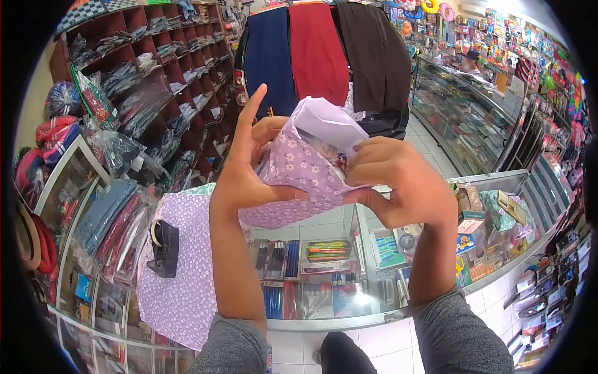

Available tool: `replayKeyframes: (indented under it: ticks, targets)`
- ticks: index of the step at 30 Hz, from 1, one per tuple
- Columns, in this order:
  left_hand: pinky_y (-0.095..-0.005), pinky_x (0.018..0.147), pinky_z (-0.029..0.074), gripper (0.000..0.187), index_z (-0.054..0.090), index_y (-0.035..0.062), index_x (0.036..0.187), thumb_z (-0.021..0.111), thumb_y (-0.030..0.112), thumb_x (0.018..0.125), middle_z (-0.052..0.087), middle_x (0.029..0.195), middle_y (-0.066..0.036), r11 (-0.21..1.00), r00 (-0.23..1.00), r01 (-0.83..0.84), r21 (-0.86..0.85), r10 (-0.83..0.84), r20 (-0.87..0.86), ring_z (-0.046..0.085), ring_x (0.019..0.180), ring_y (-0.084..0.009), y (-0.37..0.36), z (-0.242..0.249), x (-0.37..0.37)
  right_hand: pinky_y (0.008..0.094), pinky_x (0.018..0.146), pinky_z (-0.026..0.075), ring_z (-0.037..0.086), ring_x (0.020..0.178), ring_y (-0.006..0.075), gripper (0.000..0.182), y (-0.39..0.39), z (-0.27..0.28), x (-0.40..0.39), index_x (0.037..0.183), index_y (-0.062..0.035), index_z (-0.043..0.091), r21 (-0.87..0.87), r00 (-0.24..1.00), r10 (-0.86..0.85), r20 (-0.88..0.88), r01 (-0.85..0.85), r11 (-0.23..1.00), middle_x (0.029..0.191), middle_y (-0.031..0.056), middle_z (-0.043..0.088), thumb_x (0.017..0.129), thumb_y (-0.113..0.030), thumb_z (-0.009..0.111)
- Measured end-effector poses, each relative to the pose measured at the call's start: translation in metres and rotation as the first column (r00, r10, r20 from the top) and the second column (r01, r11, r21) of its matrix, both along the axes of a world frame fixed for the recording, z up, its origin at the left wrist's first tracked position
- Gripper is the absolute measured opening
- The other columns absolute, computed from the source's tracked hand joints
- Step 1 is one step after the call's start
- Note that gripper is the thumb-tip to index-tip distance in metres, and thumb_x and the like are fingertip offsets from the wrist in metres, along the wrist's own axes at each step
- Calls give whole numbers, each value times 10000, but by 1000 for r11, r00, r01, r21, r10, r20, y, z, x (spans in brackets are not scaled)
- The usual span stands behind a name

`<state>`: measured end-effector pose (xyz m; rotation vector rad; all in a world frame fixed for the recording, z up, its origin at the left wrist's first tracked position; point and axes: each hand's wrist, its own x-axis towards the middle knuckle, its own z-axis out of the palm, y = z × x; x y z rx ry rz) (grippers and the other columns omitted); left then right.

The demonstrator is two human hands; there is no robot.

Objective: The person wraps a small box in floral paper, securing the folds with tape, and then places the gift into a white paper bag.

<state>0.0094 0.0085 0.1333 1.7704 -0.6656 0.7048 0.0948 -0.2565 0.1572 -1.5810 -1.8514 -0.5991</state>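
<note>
While both hands grip, one lilac floral packet (299,181), left hand (246,168), right hand (398,181)

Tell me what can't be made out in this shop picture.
- Inside of the purple flowered cloth: head view, covered by the white paper and the right hand.
- Left hand palm: turned away.
- Small dark thing on the spread cloth: too unclear to name.
- Goods in the glass counter: small, washed by glare.
- Person at the back: too small.

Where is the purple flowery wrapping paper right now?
In the head view, the purple flowery paper is up in the middle, held between the left hand and the right hand, above the glass counter; another sheet lies on the counter's left.
</note>
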Motion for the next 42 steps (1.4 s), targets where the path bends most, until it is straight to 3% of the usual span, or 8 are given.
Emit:
replayKeyframes:
  ticks: [10, 12, 13, 16, 21, 24, 28, 42]
  targets:
    - [-405, 1082, 492, 1523, 77, 134, 1676, 1046, 107, 502, 615, 1378, -134, 999, 999, 38, 21, -39, 10, 592, 1307, -254, -2, -2, 10, 436, 711, 535, 684, 811, 379, 198, 2, -2, -1, 929, -21, 692, 106, 996, -40, -76, 48, 993, 837, 168, 694, 779, -81, 807]
    - [-415, 1072, 524, 1475, 126, 125, 1642, 1053, 119, 494, 569, 1411, -142, 987, 981, -49, -151, 76, 177, 590, 1302, -277, -8, -2, 10, 418, 849, 533, 683, 1012, 366, 363, 11, 11, -3, 997, -15, 689, 569, 995, -96, 37, 58, 820, 998, 170, 717, 735, -166, 890]
    - [-417, 1075, 529, 1464, 135, 117, 1629, 1056, 139, 493, 544, 1428, -143, 979, 966, -78, -187, 121, 230, 595, 1291, -279, -9, -1, 9, 429, 992, 487, 607, 1217, 345, 634, 11, 5, 11, 1173, -9, 636, 595, 999, -38, 16, 21, 803, 1256, 184, 658, 686, -257, 958]
    - [-415, 1097, 520, 1427, 144, 40, 1582, 1064, 226, 508, 433, 1480, -135, 943, 869, -130, -307, 257, 422, 540, 1334, -260, -7, -4, 14, 444, 1048, 459, 570, 1283, 327, 875, 29, -1, 11, 1350, -11, 527, 769, 968, 235, -81, -90, 633, 1403, 205, 568, 658, -283, 988]
    - [-484, 1196, 372, 1175, 267, -25, 1558, 971, 293, 673, 456, 1501, -174, 918, 736, -290, -271, 395, 550, 472, 1405, -318, -18, -11, 11, 530, 1158, 388, 472, 1414, 382, 1137, 30, -11, 17, 1543, -85, 266, 454, 990, 143, -5, -125, 882, 1567, 272, 375, 671, -155, 991]
    - [-458, 1166, 406, 1338, 190, 36, 1543, 1050, 217, 534, 429, 1498, -173, 753, 578, -658, -23, 524, 625, 483, 1391, -290, -4, -9, 3, 521, 1136, 416, 490, 1399, 377, 1132, 38, -19, 19, 1561, -86, 230, 492, 968, 247, -31, -201, 847, 1542, 255, 405, 704, -128, 968]
    - [-473, 1173, 392, 1222, 233, 49, 1525, 1017, 247, 609, 421, 1512, -185, 924, 648, -282, -258, 382, 659, 471, 1404, -305, 11, -42, 38, 479, 1159, 425, 503, 1418, 393, 939, 43, -22, 16, 1514, -51, 420, 594, 948, 320, -6, -254, 764, 1542, 319, 450, 735, -114, 941]
    - [-463, 1083, 479, 875, 394, 43, 1390, 939, 212, 727, 506, 1407, -221, 949, 621, -216, -229, 315, 718, 572, 1283, -309, 1, -32, 39, 473, 1115, 436, 544, 1357, 432, 819, 41, -16, 10, 1485, -81, 545, 566, 946, 323, -26, -253, 785, 1514, 307, 482, 745, -97, 895]
